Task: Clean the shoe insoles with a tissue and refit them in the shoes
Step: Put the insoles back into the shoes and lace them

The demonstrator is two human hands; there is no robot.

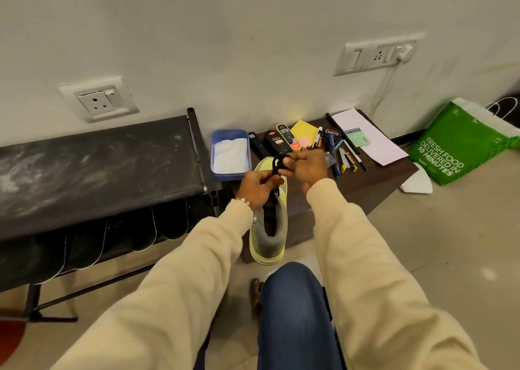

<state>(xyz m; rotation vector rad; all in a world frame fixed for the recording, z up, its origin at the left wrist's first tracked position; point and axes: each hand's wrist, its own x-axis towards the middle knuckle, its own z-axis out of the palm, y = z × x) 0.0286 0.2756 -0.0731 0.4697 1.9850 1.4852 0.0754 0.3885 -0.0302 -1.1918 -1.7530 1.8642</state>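
**Shoe on low table, lace in both my hands**

- Shoe [269, 223]: grey upper, pale yellow sole, standing on the near edge of the brown table [374, 184], toe toward the wall.
- Lace [279, 161]: black, looped above the shoe's tongue.
- My left hand [259, 185]: fingers curled, pinching the lace low; bead bracelet at the wrist.
- My right hand [305, 167]: fingers curled round the lace loop, just beside the left.
- Blue box [230, 155]: holds white tissue, on the table behind the shoe.
- Polish items, pens, paper: spread on the table to the right.
- Green bag [455, 147]: on the floor, far right.
- Black rack [98, 172]: to my left.
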